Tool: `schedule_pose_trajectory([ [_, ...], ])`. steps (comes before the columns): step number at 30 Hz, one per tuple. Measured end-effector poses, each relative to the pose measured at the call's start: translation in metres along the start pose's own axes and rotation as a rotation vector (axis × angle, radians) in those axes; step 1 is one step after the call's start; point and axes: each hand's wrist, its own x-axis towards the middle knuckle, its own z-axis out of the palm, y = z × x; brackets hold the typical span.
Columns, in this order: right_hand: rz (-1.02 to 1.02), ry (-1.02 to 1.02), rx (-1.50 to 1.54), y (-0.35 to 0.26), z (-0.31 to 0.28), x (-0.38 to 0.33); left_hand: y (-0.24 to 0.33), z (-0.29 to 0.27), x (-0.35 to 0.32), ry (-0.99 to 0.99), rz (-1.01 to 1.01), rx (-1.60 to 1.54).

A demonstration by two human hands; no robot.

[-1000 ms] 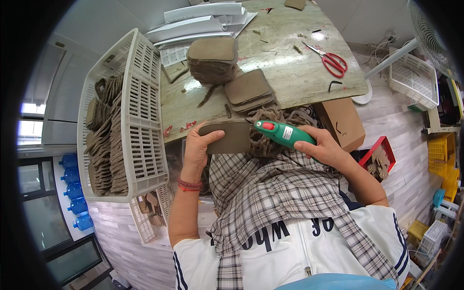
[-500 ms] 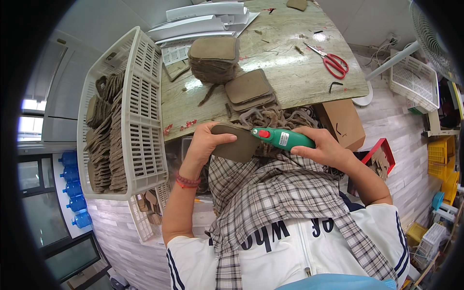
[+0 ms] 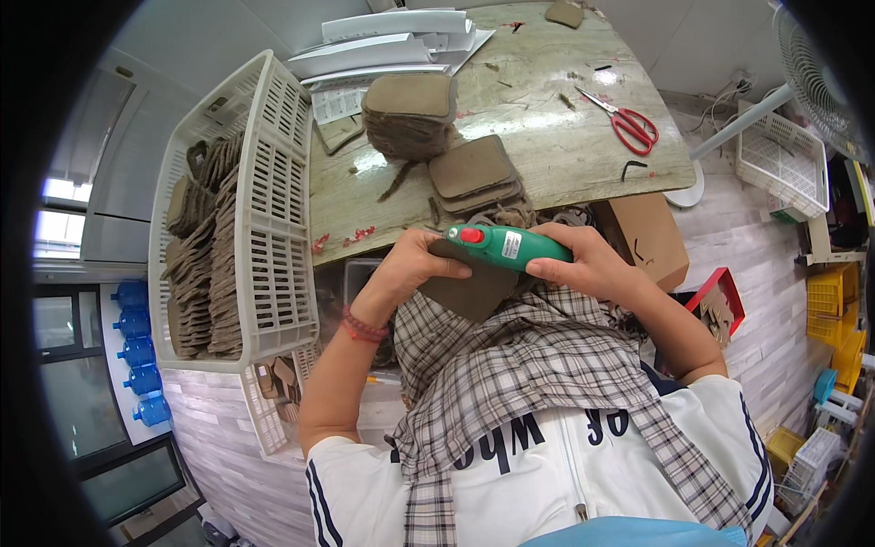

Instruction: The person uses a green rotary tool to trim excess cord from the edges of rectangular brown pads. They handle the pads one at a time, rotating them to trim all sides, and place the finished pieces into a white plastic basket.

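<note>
Brown pad point(image 3: 470, 295) is over your plaid apron point(image 3: 519, 374), left hand point(image 3: 415, 264) pinching it, right hand point(image 3: 588, 262) wrapped round the green tool point(image 3: 526, 247) at its upper edge! This one looks mid-work; whether the stacked pads point(image 3: 410, 98) are done can't be told.

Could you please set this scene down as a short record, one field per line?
Left hand: grips a brown pad
Right hand: holds a green handheld tool with a red button, its front end at the pad's upper edge
Contact between tool and pad: cannot tell
On the table: tall pad stack, lower pad stack, red-handled scissors, white papers
Left of the table: white crate holding many brown pads
Right, below table level: cardboard box
Clothing: plaid apron, white top
</note>
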Motion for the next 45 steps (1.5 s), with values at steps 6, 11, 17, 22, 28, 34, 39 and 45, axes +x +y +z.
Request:
schedule_pose_trajectory([
  [6,0.083,0.080,-0.061,0.011,-0.015,-0.014,-0.007,-0.024,-0.015,0.270,0.141,-0.109],
  [11,0.025,0.063,-0.216,0.006,-0.020,-0.021,-0.009,-0.031,-0.019,0.320,0.168,-0.105],
  [17,-0.011,0.031,-0.237,0.002,-0.021,-0.020,-0.007,-0.026,-0.019,0.310,0.165,-0.111],
  [22,-0.082,0.035,-0.273,0.002,-0.017,-0.018,-0.008,-0.025,-0.014,0.264,0.128,-0.076],
  [28,-0.104,0.035,-0.267,-0.001,-0.011,-0.012,-0.006,-0.016,-0.010,0.208,0.106,-0.068],
  [34,-0.119,0.070,-0.230,0.000,0.003,0.007,-0.012,-0.013,-0.004,0.210,0.122,-0.131],
  [39,0.035,0.225,-0.101,0.008,-0.005,-0.004,-0.046,-0.087,-0.004,0.535,0.223,-0.366],
  [45,0.147,0.319,-0.036,0.036,-0.010,-0.025,-0.078,-0.158,0.012,0.785,0.319,-0.340],
])
